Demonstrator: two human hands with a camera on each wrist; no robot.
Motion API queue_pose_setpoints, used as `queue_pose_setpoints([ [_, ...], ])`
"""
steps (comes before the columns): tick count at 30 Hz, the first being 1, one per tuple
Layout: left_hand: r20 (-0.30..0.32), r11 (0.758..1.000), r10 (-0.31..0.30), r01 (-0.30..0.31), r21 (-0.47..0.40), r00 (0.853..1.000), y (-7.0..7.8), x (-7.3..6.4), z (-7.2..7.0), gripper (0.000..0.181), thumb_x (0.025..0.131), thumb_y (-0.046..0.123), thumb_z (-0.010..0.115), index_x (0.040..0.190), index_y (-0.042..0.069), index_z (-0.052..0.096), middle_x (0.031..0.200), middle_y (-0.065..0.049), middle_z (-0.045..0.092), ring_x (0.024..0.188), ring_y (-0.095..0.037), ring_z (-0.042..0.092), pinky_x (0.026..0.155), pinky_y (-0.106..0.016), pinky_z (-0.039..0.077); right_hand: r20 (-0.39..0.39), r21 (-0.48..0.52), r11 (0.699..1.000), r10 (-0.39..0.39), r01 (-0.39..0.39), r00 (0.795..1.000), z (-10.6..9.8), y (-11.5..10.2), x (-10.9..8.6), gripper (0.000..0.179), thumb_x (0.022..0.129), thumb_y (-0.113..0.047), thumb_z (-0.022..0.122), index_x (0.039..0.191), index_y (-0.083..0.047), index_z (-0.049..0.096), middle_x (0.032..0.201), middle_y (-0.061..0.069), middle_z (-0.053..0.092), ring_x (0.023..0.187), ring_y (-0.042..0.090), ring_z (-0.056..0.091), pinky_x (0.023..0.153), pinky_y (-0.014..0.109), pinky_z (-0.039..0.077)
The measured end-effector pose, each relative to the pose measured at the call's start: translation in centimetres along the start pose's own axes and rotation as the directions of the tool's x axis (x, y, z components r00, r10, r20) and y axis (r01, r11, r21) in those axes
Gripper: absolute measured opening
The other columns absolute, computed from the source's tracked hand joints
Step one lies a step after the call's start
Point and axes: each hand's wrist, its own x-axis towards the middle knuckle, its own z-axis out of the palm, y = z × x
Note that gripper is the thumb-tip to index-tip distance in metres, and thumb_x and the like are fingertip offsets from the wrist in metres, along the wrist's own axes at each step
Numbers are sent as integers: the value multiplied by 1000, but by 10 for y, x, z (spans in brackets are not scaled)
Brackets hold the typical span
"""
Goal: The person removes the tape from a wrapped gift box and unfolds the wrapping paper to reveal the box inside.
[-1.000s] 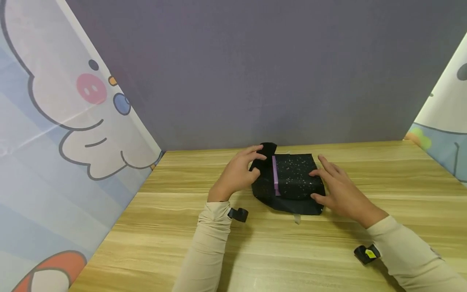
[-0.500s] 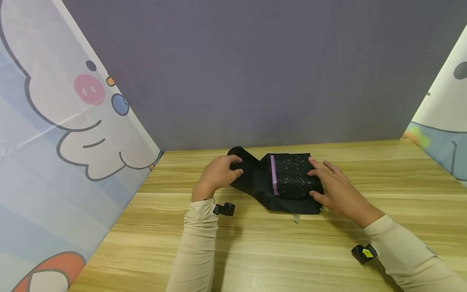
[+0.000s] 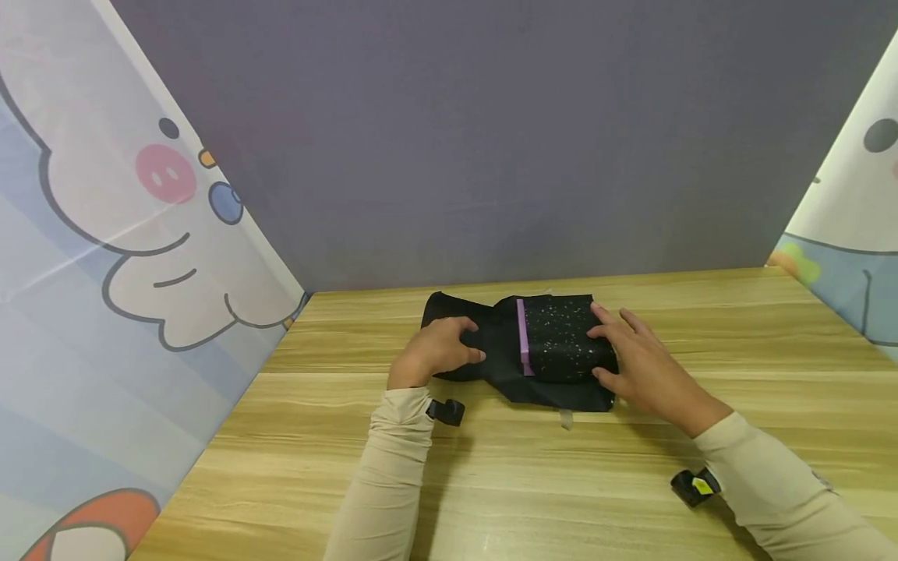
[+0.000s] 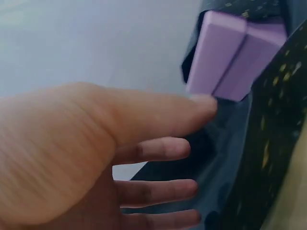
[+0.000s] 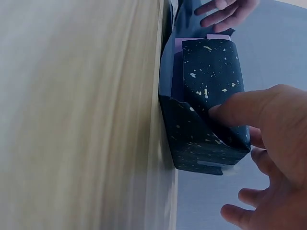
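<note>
Black speckled wrapping paper (image 3: 561, 335) is folded over a purple box (image 3: 523, 339), whose left side shows as a purple strip. In the left wrist view two purple faces of the box (image 4: 225, 55) lie beyond the thumb. To the left, the paper's plain black inner side (image 3: 498, 343) lies spread out. My left hand (image 3: 435, 351) is over that spread part, fingers loosely bent; whether it touches cannot be told. My right hand (image 3: 645, 370) rests at the wrapped right end. In the right wrist view its thumb (image 5: 244, 112) presses the paper and the other fingers spread apart.
A wooden tabletop (image 3: 533, 483) lies under everything, with a grey panel (image 3: 491, 140) along its back edge. A small translucent tape piece (image 3: 566, 419) sticks out at the paper's front edge. Cartoon-printed sheets (image 3: 91, 273) stand at both sides.
The paper's left part, upright beside the box earlier, has been opened out leftward and now lies flatter. My left hand moved left with it, then slightly back right. The right hand stayed.
</note>
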Motion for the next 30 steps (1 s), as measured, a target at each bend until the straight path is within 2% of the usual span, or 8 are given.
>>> queue_pose_setpoints([
  [2,40,1000,7,-7,-2,999,3,1,6,59,92,34,75,145,17,55,152,-10,45,141,-32,40,107,-50,40,-1,-2,1000,-5,5,1000,1,1,0,54,84,-10,81,131,0,56,161,19,28,138,59,24,103,73,27],
  [7,117,1000,19,-20,13,993,8,6,19,71,88,35,80,150,19,49,157,-9,36,143,-30,36,107,-49,40,20,2,1000,12,-12,1000,1,0,0,56,85,-11,81,132,-1,54,160,20,29,137,57,27,100,73,32],
  [9,137,999,22,-25,21,990,8,7,23,77,87,37,80,153,21,44,158,-8,34,143,-29,36,107,-49,40,44,7,999,35,-35,998,1,0,-1,57,86,-11,80,134,-2,52,160,20,29,138,55,28,100,71,34],
  [17,193,997,44,-56,59,980,11,12,31,95,85,53,76,161,25,27,164,-8,23,150,-28,21,114,-52,30,76,16,998,58,-59,995,0,0,-1,57,88,-14,78,136,-1,50,160,21,29,137,49,33,100,67,38],
  [19,205,997,51,-63,51,977,12,12,33,95,88,60,69,162,25,22,164,-7,23,150,-28,21,115,-52,29,74,18,998,58,-59,996,0,0,-1,56,89,-17,78,136,-1,50,160,22,29,137,49,34,101,67,37],
  [22,223,997,56,-65,33,973,15,13,36,88,95,69,50,163,23,16,164,-7,25,149,-28,26,115,-51,29,77,22,998,59,-61,995,0,0,-1,56,92,-24,76,137,-1,50,159,22,29,136,50,34,103,66,35],
  [26,215,997,58,-69,46,975,18,15,40,80,100,70,24,162,19,20,162,-7,30,147,-28,31,116,-48,29,88,30,997,65,-68,994,-1,1,0,57,95,-30,73,138,0,50,159,22,29,136,51,34,104,66,34],
  [30,180,995,70,-82,64,981,21,17,43,77,103,66,17,160,16,29,160,-7,35,147,-28,31,117,-46,27,99,33,997,61,-65,993,-1,2,2,58,95,-32,73,138,-1,50,159,22,30,135,50,36,105,66,33],
])
